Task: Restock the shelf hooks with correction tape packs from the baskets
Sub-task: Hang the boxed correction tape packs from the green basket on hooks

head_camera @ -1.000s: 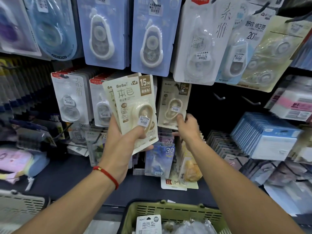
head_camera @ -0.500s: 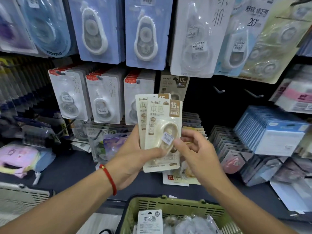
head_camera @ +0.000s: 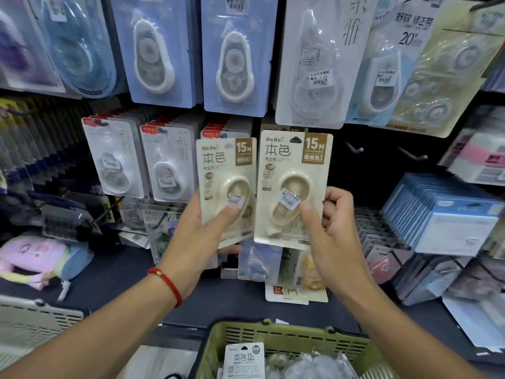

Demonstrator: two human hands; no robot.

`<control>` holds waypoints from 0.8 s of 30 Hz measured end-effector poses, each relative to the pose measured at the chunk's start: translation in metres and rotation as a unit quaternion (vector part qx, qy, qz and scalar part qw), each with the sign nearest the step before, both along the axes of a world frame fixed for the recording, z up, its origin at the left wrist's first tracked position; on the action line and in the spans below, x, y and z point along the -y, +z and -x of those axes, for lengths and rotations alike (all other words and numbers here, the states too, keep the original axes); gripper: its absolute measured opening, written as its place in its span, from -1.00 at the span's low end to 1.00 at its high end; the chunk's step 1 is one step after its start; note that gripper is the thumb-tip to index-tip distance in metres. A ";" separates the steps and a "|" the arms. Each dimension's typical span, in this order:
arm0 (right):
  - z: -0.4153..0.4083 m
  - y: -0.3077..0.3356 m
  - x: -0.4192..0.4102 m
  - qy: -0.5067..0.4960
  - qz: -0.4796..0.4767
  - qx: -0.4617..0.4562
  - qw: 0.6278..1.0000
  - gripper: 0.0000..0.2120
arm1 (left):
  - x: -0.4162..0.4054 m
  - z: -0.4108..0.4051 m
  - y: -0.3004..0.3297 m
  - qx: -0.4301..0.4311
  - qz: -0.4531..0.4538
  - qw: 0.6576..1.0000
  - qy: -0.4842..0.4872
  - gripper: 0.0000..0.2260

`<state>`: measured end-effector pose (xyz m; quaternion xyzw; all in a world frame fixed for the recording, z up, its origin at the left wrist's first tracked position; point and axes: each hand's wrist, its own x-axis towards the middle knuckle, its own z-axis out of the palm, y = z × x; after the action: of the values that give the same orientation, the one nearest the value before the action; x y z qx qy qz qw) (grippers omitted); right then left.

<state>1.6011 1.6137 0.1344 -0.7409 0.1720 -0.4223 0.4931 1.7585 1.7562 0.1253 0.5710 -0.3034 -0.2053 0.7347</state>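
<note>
Nearest me sits the green basket (head_camera: pixel 287 341), its slotted rim just under my forearms, with a white pack (head_camera: pixel 244 361) marked 15M lying in it beside some clear-wrapped bundles. A pale grey basket (head_camera: pixel 32 317) shows at the lower left edge. Above the green rim lies the dark shelf (head_camera: pixel 114 280), with loose packs leaning on it and a pastel soft pouch (head_camera: pixel 35 259) off to my left.

My left hand (head_camera: pixel 196 236), red cord bracelet (head_camera: pixel 166 283) at the wrist, grips a small stack of cream correction tape packs (head_camera: pixel 226 187) — thumb pressed on the front blister, fingers curled behind. My right hand (head_camera: pixel 330 231) pinches a single cream pack (head_camera: pixel 293 184) by its lower right corner, thumb on the front near the price sticker. The two sit side by side, edges almost touching, both upright and facing me.

Behind them hang white packs with red tops (head_camera: pixel 114 157) on crowded hooks, and one more cream pack peeks out behind the one in my right hand. To the right are two bare hooks (head_camera: pixel 355 147) against the dark back panel — open room there, bounded by a blue boxed stack (head_camera: pixel 442 212) further right. Large blue carded packs (head_camera: pixel 235 53) hang overhead, their lower edges close above my cream ones.
</note>
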 end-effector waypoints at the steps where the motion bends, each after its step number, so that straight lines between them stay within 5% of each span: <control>1: -0.003 0.001 0.003 -0.005 -0.006 0.003 1.000 -0.84 | -0.001 -0.003 0.001 -0.009 0.000 1.000 0.013 -0.72; 19: -0.049 -0.011 0.033 -0.088 -0.157 0.015 0.984 -0.73 | -0.004 -0.010 0.001 -0.005 0.019 0.999 0.043 -0.68; 24: -0.063 -0.033 0.058 -0.034 -0.268 -0.058 0.961 -0.41 | 0.002 -0.003 -0.001 -0.007 0.015 0.999 0.039 -0.69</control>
<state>1.6639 1.5558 0.1014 -0.5983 0.3324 -0.3341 0.6480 1.7615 1.7544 0.1240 0.5700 -0.2789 -0.1754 0.7527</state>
